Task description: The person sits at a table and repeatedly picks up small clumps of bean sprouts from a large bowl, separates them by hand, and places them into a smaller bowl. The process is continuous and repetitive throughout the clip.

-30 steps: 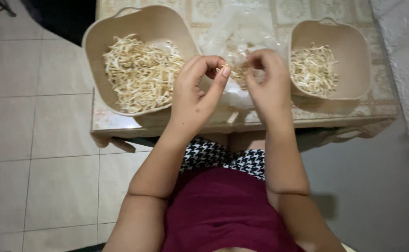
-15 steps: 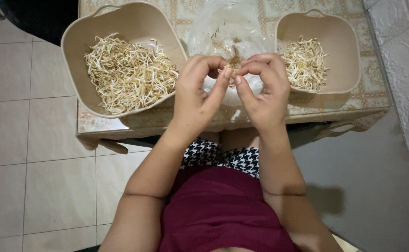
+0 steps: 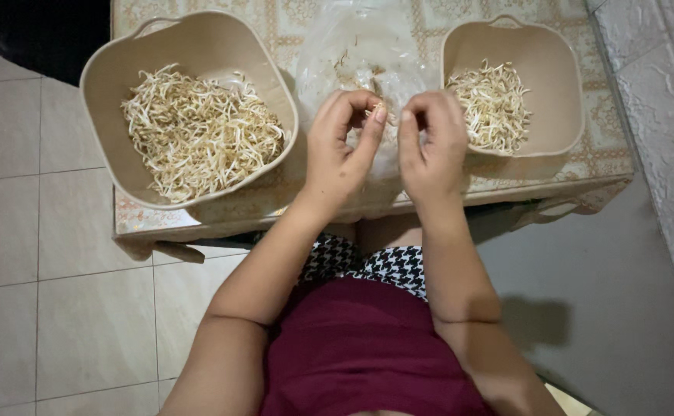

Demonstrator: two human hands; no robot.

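— Left hand (image 3: 342, 150) has thumb and forefinger pinched together on a single bean sprout (image 3: 378, 109), held above the clear plastic bag (image 3: 352, 54) in the middle of the counter (image 3: 606, 158). Good grip?

— Good enough, I'd judge. Pinching close to the tip keeps the thin stem from bending or snapping in the wrong place.

— And the right hand (image 3: 431, 142)?

— Just beside it, fingers curled with thumb and forefinger drawn close; whether it holds a scrap, I cannot tell. It should nip only the end, with the nails.

— Where do the piles sit?

— The large beige tub (image 3: 106, 69) of sprouts sits on the left, the smaller beige tub (image 3: 560, 85) on the right, the bag between. Working right over the bag looks wise, so trimmings would fall onto the plastic, not into either tub.
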